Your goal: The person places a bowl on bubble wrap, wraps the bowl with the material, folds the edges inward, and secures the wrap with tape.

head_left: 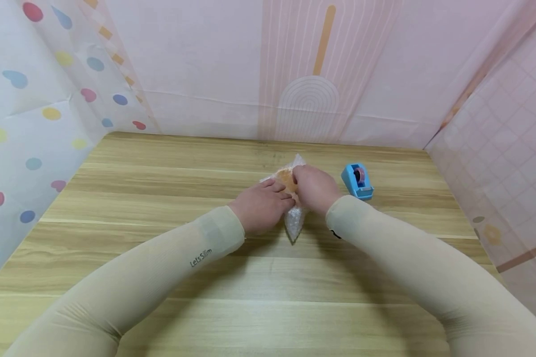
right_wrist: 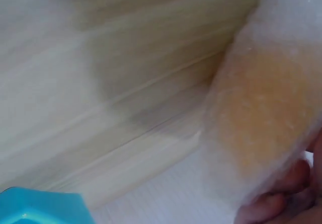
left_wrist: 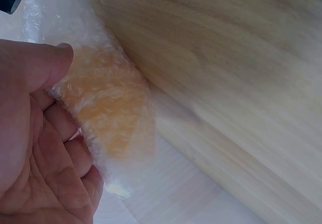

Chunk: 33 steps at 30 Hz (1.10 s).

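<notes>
Both hands are on a bundle of bubble wrap [head_left: 296, 221] at the middle of the table, with something orange [left_wrist: 113, 110] showing blurred through the clear layers. My left hand [head_left: 263, 205] holds its left side; in the left wrist view the thumb lies along the wrap and the fingers curl at its edge. From the right, my right hand [head_left: 317, 187] grips the bundle with bent fingers, partly seen at the corner of the right wrist view. A pointed end of the wrap sticks out toward me, another away. The orange thing's exact kind is hidden.
A blue tape dispenser [head_left: 358, 182] with a pinkish roll stands just right of my right hand. The wood-grain table [head_left: 268, 307] ends at a patterned cloth wall [head_left: 205, 64] behind, with more such cloth at left and right.
</notes>
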{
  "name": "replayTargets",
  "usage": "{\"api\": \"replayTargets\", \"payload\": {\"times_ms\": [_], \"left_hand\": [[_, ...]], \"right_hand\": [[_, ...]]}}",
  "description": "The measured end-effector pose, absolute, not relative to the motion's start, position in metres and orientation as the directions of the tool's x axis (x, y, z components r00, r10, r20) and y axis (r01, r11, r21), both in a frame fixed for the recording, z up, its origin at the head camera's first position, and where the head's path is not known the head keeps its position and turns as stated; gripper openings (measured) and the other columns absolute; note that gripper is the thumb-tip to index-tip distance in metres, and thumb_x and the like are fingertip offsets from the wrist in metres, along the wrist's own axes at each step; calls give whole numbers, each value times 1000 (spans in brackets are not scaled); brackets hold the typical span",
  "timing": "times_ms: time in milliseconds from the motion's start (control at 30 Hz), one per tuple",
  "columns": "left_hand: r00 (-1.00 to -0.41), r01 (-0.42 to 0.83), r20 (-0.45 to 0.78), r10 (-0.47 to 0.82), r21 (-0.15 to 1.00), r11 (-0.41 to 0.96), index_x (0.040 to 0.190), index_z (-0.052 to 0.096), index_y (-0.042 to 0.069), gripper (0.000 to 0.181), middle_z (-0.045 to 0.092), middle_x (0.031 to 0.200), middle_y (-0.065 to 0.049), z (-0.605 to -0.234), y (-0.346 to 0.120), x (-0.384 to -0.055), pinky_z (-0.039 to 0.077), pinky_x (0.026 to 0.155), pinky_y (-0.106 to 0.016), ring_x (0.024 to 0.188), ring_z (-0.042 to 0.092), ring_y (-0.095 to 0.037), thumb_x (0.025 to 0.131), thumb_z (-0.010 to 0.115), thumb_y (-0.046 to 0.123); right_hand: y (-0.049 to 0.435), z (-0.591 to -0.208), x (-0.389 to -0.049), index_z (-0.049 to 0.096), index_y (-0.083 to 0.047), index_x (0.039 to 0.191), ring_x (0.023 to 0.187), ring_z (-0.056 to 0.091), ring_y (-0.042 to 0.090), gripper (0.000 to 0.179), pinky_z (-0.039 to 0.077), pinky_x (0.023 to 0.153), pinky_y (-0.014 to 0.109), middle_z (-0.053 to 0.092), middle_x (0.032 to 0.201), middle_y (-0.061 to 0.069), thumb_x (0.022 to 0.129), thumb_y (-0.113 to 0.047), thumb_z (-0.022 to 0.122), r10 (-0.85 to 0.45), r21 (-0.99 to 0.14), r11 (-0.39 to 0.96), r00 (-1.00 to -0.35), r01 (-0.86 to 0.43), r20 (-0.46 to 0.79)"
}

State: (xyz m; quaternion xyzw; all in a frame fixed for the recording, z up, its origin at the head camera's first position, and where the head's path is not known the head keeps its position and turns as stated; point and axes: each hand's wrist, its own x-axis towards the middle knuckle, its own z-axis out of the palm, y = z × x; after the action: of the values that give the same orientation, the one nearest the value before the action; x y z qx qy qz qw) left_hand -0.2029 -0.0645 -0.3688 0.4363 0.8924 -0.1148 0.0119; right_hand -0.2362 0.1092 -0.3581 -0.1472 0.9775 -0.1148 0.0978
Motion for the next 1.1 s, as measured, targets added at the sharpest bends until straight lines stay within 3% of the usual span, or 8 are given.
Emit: {"api": "replayTargets", "payload": {"times_ms": [133,267,400,567,733,1100], "left_hand": [[-625,778,-143,767,-189,599,149,59,16,42,59,155,-2,-367,-64,-203,30,132,-47,151,46,-28,110,44,15],[-637,770,-168,752,-173,614,151,57,16,43,55,159,-1,-366,-64,-204,27,133,-47,153,43,-29,111,42,17],[-636,771,-159,755,-179,612,149,58,16,41,59,156,0,-366,-65,-205,28,133,-47,151,45,-29,111,43,16],[-626,777,-142,767,-197,598,147,59,16,40,61,153,0,-367,-66,-204,30,132,-47,149,47,-28,110,44,16],[-627,778,-145,766,-183,602,149,58,15,41,60,154,0,-367,-66,-204,29,132,-47,151,46,-28,110,43,17],[-636,771,-128,761,-155,618,147,59,13,40,61,153,-2,-369,-66,-205,29,132,-47,151,46,-28,110,44,16]], "right_hand": [[122,-359,-232,72,-9,117,108,63,25,15,58,101,41,70,115,6,102,-9,66,-463,-201,876,-882,-439,-89],[136,-359,-222,76,-11,126,124,61,26,27,51,115,44,75,127,4,102,-4,65,-639,-58,769,-768,-636,-37],[146,-359,-214,74,-14,132,136,59,26,32,39,124,49,73,135,1,101,-10,69,-732,69,676,-679,-734,-60],[149,-361,-211,66,-16,144,150,48,27,42,25,132,54,64,150,1,102,-14,66,-727,133,662,-675,-738,-128],[149,-365,-211,57,-13,152,155,41,28,48,21,133,56,56,158,4,105,-13,57,-704,156,671,-689,-724,-170],[142,-369,-212,48,-11,159,159,35,28,52,17,135,56,46,166,7,108,-20,51,-659,172,700,-719,-693,-218]]}}
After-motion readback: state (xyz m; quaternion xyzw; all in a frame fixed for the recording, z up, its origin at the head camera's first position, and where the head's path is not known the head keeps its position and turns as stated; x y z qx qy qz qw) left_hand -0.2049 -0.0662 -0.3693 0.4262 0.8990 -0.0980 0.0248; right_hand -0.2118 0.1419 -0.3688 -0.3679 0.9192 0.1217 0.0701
